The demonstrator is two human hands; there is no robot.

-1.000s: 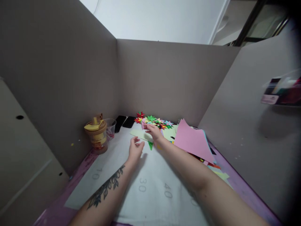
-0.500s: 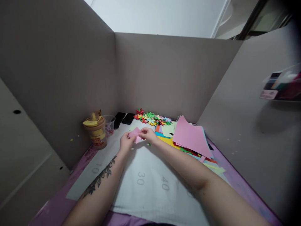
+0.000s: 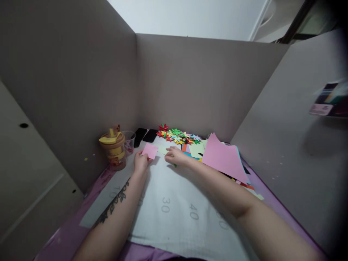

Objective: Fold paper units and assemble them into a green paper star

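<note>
My left hand (image 3: 140,162) pinches a small square of pink paper (image 3: 149,150) by its near edge, above the white mat. To its right, my right hand (image 3: 174,156) is apart from the pink square. Its fingers are a little bent and spread, with nothing visible between them. A pale green paper piece (image 3: 162,149) lies just beyond its fingertips; whether they touch it is unclear. Partly hidden under this hand is a small dark green bit (image 3: 175,165).
Folded paper stars (image 3: 176,135) are heaped at the back. On the right lies a stack of coloured sheets, pink paper (image 3: 221,157) on top. A brown-and-yellow cup (image 3: 115,150), a clear plastic cup (image 3: 129,142) and two black flat objects (image 3: 149,136) stand or lie at left. Grey panels enclose the table.
My right hand has let go of the pink paper and drawn away to the right. The left hand keeps the paper, which now shows flat. The view has shifted slightly.
</note>
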